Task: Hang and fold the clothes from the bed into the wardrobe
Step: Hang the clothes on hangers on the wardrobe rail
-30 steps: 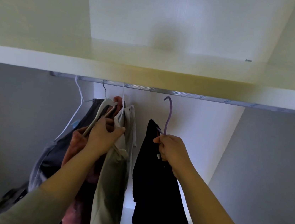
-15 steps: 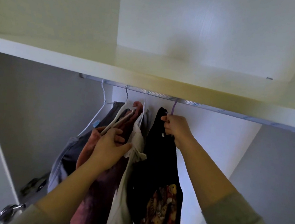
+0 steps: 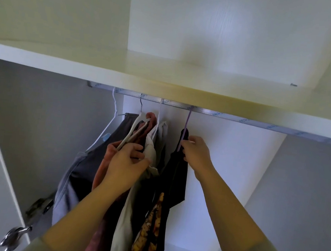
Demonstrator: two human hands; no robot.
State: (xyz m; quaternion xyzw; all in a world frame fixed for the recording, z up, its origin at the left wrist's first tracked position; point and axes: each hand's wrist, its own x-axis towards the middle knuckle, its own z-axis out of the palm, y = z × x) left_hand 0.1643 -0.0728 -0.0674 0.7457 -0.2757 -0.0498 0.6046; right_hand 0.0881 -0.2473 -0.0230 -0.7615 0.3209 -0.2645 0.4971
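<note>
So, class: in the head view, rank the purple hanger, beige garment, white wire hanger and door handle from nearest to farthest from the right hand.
1. purple hanger, held by the right hand
2. beige garment, just left
3. white wire hanger, far left
4. door handle, bottom left

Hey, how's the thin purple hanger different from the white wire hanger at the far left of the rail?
The thin purple hanger carries a black printed shirt; the white wire hanger carries a grey garment. The right hand pinches the purple hanger's neck; no hand touches the white wire hanger. Both hook over the metal rail.
</note>
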